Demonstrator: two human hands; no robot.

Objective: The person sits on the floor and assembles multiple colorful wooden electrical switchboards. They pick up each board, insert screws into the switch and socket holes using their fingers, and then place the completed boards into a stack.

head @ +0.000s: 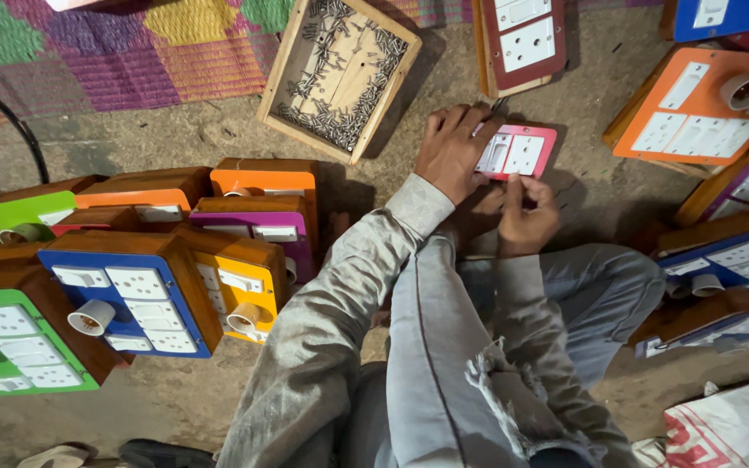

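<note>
While the left hand (451, 149) is pressed flat, fingers spread, on the left end of a pink switchboard plate (519, 151), the right hand (526, 212) is held just below the plate's lower edge. The plate lies face up on the dusty ground (582, 186), beyond the person's bent knees, and its white switches and socket are seen to the right of the left hand's knuckles. Nothing is clasped by the left hand; the plate is only pinned beneath its palm and fingers. The right hand's fingers are curled narrowly, thumb and forefinger pinched together at the plate's bottom rim; whether something small is held between them cannot be told.

A shallow wooden tray (281, 76) filled with loose metal screws (340, 126) is set just beyond the left hand, up and to the left. A red-faced board (524, 39) with white sockets is placed directly above the pink plate. To the right, an orange board (691, 108) carrying a lamp holder is laid at an angle, with blue and purple boards near it.

On the left, well apart from both hands, finished wooden boxes are stacked close together: a blue-faced one (127, 299), a yellow one (240, 290), a magenta one (257, 224), an orange one (266, 178) and two green ones (15, 347). A woven mat (123, 48) of many colours is spread at the top left.
</note>
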